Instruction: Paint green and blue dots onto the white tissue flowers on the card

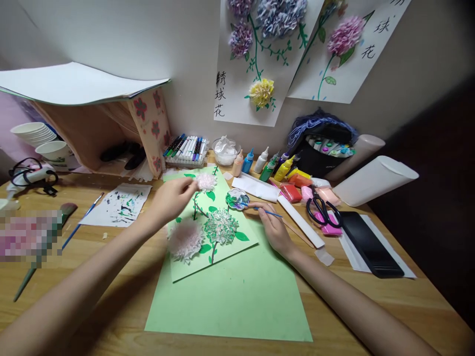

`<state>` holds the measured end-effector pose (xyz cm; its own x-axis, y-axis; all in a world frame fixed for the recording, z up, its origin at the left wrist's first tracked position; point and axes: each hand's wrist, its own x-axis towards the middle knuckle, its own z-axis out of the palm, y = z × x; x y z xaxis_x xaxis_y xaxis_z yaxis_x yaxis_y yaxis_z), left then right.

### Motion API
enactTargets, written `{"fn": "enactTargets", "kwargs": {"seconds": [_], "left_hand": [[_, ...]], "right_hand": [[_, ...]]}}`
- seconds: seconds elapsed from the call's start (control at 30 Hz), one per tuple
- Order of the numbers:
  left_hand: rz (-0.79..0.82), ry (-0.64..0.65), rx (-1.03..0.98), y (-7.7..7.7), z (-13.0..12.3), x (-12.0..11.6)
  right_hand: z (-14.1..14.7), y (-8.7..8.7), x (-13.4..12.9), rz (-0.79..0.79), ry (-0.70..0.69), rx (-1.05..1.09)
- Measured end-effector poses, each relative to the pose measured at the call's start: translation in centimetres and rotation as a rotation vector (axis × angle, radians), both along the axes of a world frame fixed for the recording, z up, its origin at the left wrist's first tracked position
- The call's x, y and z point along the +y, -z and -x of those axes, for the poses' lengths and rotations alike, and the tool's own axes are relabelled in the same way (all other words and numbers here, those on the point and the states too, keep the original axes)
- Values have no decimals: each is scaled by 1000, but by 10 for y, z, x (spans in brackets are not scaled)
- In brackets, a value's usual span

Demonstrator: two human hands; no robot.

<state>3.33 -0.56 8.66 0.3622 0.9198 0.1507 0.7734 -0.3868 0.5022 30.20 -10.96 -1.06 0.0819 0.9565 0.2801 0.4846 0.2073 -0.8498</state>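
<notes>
My right hand (273, 227) is closed on a thin blue paintbrush (269, 212), whose tip rests in a small round palette (237, 199) smeared with green and purple paint. My left hand (178, 195) has its fingers pressed together beside a pale pink flower (206, 181) at the top of the artwork board (189, 271); what they hold, if anything, is hidden. A green-and-white flower (221, 226) and a larger pale pink flower (185, 241) stand out from the board, among painted green leaves and dark stems. The board lies tilted on a green sheet (230, 311).
Paint bottles (267, 169), a bowl of white material (225, 151) and markers (187, 150) line the back. Scissors (322, 210) and a phone (371, 244) lie right. Left are a paint-marked paper (120, 205), another blue brush (81, 221) and paper cups (54, 153).
</notes>
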Motion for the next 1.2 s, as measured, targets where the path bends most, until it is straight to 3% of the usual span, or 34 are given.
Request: {"fn": "enactTargets", "kwargs": {"seconds": [0.1, 0.2, 0.3, 0.4, 0.57, 0.73, 0.83, 1.0, 1.1, 1.2], "left_hand": [[-17, 220, 209, -14, -59, 25], [78, 317, 379, -10, -106, 50], [145, 342, 434, 3, -130, 67], [183, 342, 434, 15, -136, 74], [273, 392, 335, 26, -133, 81], [312, 387, 233, 19, -120, 82], [265, 339, 167, 8, -105, 75], [125, 141, -47, -17, -68, 45], [210, 10, -367, -30, -45, 24], [341, -55, -620, -41, -27, 10]], "right_hand": [[0, -1, -2, -33, 29, 24], [1, -2, -4, -68, 51, 40], [1, -4, -5, -92, 52, 48], [0, -3, -5, -108, 52, 58], [-1, 2, -4, -106, 65, 93], [-3, -5, -4, -161, 113, 149], [-9, -28, -4, -229, 138, 179], [-13, -95, -5, -441, 131, 167], [-1, -127, -5, -458, 3, 9], [21, -141, -3, -520, -87, -90]]}}
